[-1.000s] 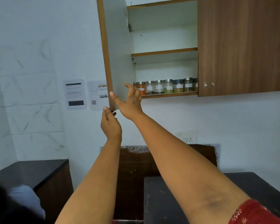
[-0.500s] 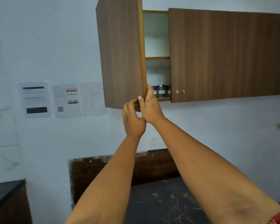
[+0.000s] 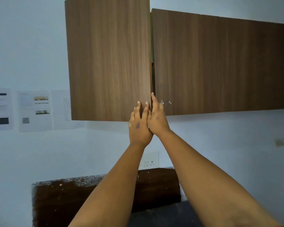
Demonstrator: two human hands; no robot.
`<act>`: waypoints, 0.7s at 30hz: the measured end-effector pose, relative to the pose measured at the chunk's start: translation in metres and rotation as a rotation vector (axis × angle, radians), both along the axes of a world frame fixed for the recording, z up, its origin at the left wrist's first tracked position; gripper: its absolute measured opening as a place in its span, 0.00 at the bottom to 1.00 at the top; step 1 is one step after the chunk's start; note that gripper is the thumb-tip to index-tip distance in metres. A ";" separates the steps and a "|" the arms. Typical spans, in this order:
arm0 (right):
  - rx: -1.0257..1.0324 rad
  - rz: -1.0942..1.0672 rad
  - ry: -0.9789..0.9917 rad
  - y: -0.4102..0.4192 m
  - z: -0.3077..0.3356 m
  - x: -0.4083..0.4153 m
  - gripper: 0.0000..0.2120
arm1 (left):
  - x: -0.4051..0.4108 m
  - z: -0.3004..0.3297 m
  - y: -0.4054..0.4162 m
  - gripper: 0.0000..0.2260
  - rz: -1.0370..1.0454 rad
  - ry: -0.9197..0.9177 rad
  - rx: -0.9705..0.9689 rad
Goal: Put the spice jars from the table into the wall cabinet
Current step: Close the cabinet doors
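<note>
The brown wooden wall cabinet (image 3: pixel 220 63) hangs on the white wall, and its left door (image 3: pixel 108 63) stands almost shut, leaving only a thin dark gap at its right edge. My left hand (image 3: pixel 138 125) presses flat with straight fingers on the door's lower right corner. My right hand (image 3: pixel 156 118) lies beside it with fingers straight against the door's edge at the gap. The spice jars are hidden behind the doors.
Several printed papers (image 3: pixel 34 110) are stuck to the wall left of the cabinet. A wall socket (image 3: pixel 150 159) sits below my hands. A dark wooden board (image 3: pixel 56 202) and the dark table top (image 3: pixel 162 215) lie at the bottom.
The left door swung from wide open to nearly shut, hiding the row of jars on the lower shelf. Both hands followed its lower corner to the right, and the view moved closer.
</note>
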State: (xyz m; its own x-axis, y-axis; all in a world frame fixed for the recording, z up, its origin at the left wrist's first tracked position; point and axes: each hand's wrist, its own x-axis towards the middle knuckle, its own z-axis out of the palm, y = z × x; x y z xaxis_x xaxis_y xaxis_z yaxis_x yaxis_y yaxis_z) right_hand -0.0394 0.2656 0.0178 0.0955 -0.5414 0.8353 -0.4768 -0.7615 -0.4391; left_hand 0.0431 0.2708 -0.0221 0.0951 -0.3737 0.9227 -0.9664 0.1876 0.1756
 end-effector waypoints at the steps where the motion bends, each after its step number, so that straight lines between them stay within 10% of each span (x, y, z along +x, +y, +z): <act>1: -0.003 -0.016 0.013 -0.012 0.000 -0.003 0.31 | -0.003 0.000 -0.011 0.32 0.027 -0.006 0.007; 21: -0.077 -0.318 0.389 -0.207 -0.003 -0.008 0.32 | 0.020 0.034 -0.144 0.28 0.309 -0.311 0.385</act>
